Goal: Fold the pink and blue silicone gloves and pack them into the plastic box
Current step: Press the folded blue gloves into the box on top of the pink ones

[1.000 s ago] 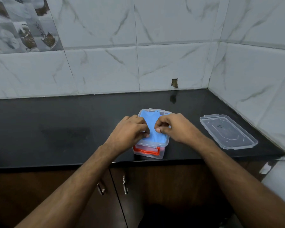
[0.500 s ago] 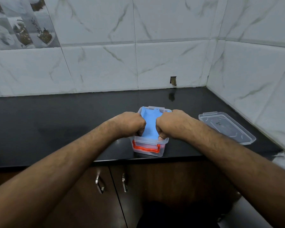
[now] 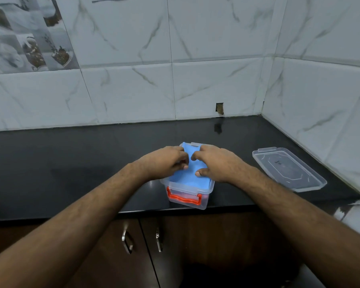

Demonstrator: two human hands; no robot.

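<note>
White marble-veined wall tiles (image 3: 216, 86) meet a black countertop (image 3: 71, 163) above brown cabinet doors (image 3: 104, 256).

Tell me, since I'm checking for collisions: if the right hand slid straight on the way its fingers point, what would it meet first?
The right hand lies on the blue glove with fingers pointing left, toward the left hand. It would most likely meet that hand's fingertips first; the gap looks small, though depth is uncertain.

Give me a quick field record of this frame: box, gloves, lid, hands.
box: clear plastic box with orange handle, at the counter's front edge, open
blue glove: blue glove folded, lying on top in the box, far end over the rim
pink glove: only a pinkish tint through the box wall; cannot confirm
lid: lid off, flat on the counter, right of the box
left hand: left hand on the glove, fingers curled
right hand: right hand presses the glove down
</note>
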